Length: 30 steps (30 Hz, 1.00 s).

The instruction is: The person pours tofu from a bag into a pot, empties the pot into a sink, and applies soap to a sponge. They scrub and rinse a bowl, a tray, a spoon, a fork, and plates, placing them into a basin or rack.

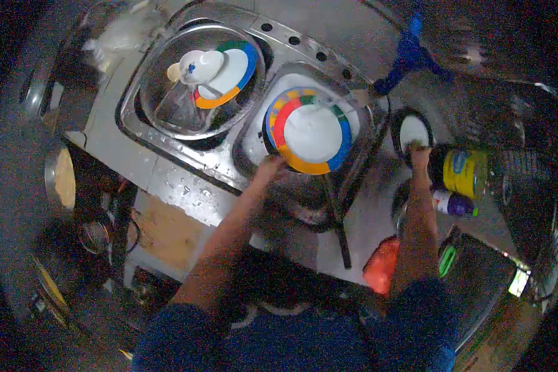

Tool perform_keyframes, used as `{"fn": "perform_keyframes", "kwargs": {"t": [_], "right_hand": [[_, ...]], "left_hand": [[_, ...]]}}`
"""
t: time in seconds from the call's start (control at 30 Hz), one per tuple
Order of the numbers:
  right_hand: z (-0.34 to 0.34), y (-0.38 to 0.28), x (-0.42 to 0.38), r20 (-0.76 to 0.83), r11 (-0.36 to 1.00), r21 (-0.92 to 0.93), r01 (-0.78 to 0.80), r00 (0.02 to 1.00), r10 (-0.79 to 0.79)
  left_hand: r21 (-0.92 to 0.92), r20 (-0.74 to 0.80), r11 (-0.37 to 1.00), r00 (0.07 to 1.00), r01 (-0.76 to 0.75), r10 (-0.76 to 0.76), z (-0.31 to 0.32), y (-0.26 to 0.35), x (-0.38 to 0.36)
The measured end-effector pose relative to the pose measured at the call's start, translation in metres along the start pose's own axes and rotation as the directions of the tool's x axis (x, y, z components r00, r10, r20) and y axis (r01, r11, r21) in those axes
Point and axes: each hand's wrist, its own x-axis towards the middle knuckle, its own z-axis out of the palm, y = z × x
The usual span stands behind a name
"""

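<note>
My left hand (pixel 271 169) grips the lower left rim of a plate (pixel 312 133) with a white middle and a coloured band of red, orange, blue and green. This plate is over the right sink basin (pixel 248 139), and another coloured rim shows behind it. On the right, my right hand (pixel 420 153) reaches down into a dark-rimmed round bowl (pixel 413 128) with something white in it. Its fingers are closed at the near side, and a small greenish thing shows by the fingertips, too blurred to name.
In the left basin, a large metal bowl (pixel 144 93) holds another coloured plate (pixel 249 65), a white cup (pixel 195 69) and a clear container. A yellow-labelled bottle (pixel 462 172), a purple bottle (pixel 452 203) and a red cloth-like thing (pixel 383 263) are at right. A dark bar (pixel 341 239) crosses the counter.
</note>
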Motion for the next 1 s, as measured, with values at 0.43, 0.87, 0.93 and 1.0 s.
{"fn": "perform_keyframes", "kwargs": {"t": [0.43, 0.87, 0.93, 1.0], "right_hand": [[-0.058, -0.080, -0.012, 0.155, 0.989, 0.012, -0.147, 0.977, 0.143], [-0.111, -0.350, -0.105, 0.186, 0.657, 0.753, 0.037, 0.946, -0.266], [-0.103, -0.404, -0.120, 0.098, 0.406, 0.903, 0.141, 0.853, -0.513], [-0.109, -0.435, -0.097, 0.025, 0.507, 0.828, 0.241, 0.886, -0.463]], "left_hand": [[0.725, -0.564, 0.684, 0.643, 0.086, 0.518, 0.052, 0.018, 0.027], [0.253, -0.317, 0.819, 0.755, -0.515, 0.573, 0.053, 0.086, 0.007], [0.289, -0.395, 0.762, 0.653, -0.579, 0.646, 0.060, 0.110, -0.034], [0.426, -0.367, 0.715, 0.617, -0.554, 0.696, 0.047, 0.125, -0.047]]}}
